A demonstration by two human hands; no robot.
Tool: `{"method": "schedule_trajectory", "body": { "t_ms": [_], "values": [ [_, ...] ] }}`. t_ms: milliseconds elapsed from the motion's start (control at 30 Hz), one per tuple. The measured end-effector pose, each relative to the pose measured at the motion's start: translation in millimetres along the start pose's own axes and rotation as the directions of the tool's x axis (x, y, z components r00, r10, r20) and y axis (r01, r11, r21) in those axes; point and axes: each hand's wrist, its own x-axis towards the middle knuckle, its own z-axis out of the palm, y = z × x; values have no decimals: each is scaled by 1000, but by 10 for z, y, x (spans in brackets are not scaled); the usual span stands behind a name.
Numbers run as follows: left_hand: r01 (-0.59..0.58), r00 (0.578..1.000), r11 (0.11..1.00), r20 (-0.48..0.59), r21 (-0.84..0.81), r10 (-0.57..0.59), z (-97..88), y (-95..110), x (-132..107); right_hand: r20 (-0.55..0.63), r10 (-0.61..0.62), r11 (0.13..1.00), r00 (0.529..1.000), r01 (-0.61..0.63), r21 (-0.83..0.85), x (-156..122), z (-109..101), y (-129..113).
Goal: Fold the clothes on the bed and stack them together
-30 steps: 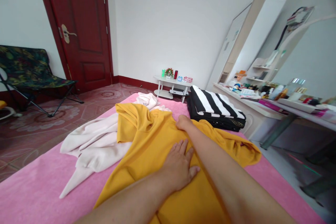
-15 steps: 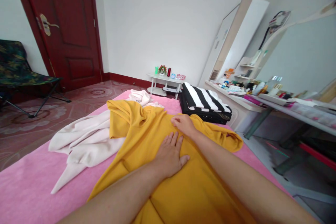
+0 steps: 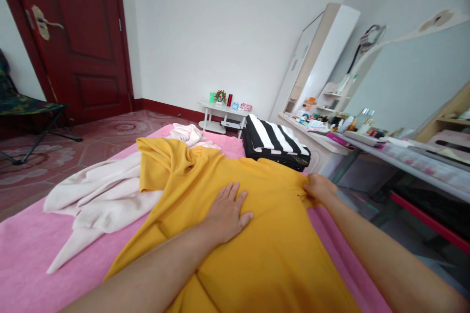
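Observation:
A yellow shirt lies spread over the pink bed cover. My left hand rests flat on the middle of the shirt, fingers spread. My right hand is at the shirt's right edge, fingers curled around the cloth near the sleeve. One yellow sleeve is folded up at the far left, over a cream-white garment lying beside the shirt.
A folded black-and-white striped garment sits at the bed's far right corner. Beyond it stand a small white table with small items and a cluttered dressing table along the right. A red door and a folding chair are at left.
My right hand slid from the shirt's upper middle out to its right edge and gripped the cloth there, flattening that side. The left hand stayed flat. The view swung right.

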Motion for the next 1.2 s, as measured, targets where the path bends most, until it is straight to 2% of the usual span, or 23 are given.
{"method": "schedule_trajectory", "body": {
  "t_ms": [100, 200, 300, 433, 533, 667, 867, 933, 1033, 1100, 1200],
  "values": [
    [1, 1000, 1000, -7, -3, -1, -2, 7, 4, 11, -37, 999, 999, 37, -5, 43, -83, -119],
    [0, 1000, 1000, -12, -13, -1, -5, 8, 2, -55, -136, 988, 989, 140, 67, 79, -100, -413],
    [-1, 1000, 1000, -17, -12, 1, -19, 12, -8, -91, -207, 960, 974, 220, 175, 86, 2, -756],
    [12, 1000, 1000, -6, -12, -13, -54, 28, -22, -55, -188, 946, 981, 196, 257, 97, 199, -1060],
    [13, 1000, 1000, 1, -17, -13, -67, 36, -23, -61, -129, 953, 990, 141, 268, 128, 262, -1063],
    [17, 1000, 999, 9, -35, -16, -48, 27, -4, -130, -7, 974, 991, 36, 223, 126, 312, -901],
    [6, 1000, 999, 0, -35, -6, -7, -2, 12, -11, -13, 984, 1000, 15, 176, 42, 486, -894],
    [-3, 1000, 999, -2, -32, 3, -11, -6, 4, 20, -10, 985, 1000, 7, 173, 9, 461, -955],
    [-7, 1000, 999, 3, -33, 7, -35, -7, -12, 30, 17, 985, 999, -22, 170, -125, 315, -1076],
    [-13, 1000, 999, 6, -41, 14, -52, -6, -20, -28, -12, 986, 1000, 16, 166, -301, 195, -1163],
    [-27, 999, 996, -24, -89, 25, -62, -17, -17, -127, -193, 962, 973, 213, 169, -666, 100, -1259]
  ]
}}
